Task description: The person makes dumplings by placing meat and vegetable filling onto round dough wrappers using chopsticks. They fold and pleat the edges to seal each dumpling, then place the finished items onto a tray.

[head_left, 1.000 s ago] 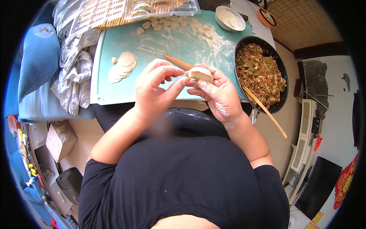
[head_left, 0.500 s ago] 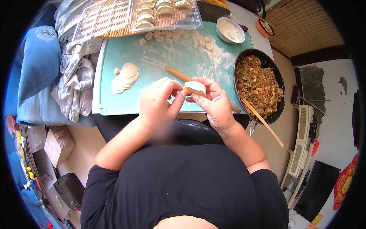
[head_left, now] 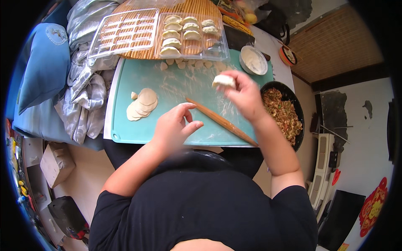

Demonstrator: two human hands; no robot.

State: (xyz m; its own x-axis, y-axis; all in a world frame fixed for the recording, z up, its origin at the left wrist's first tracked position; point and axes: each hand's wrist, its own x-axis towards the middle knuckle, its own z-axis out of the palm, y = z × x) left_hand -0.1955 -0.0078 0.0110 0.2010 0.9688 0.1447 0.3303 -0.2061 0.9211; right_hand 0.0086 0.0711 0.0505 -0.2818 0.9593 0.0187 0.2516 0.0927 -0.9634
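Observation:
Pinched in my right hand is a white folded dumpling, held above the right part of the green board. My left hand hovers over the board's near edge, thumb and fingers apart, with nothing in it. Between the hands a wooden rolling pin lies slantwise on the board. Left of my left hand is a small stack of round dough wrappers, with a little dough piece beside it. A clear compartment tray beyond the board holds several finished dumplings.
Small dough pieces line the board's far edge. A bowl of flour stands at the far right corner. To the right is a black pan of minced filling, partly behind my right forearm. The tray's clear lid lies on a woven mat.
My hands have parted. The right one has lifted the dumpling up and away toward the far side, while the left has let go and opened. The whole view has tilted, showing more of the tray.

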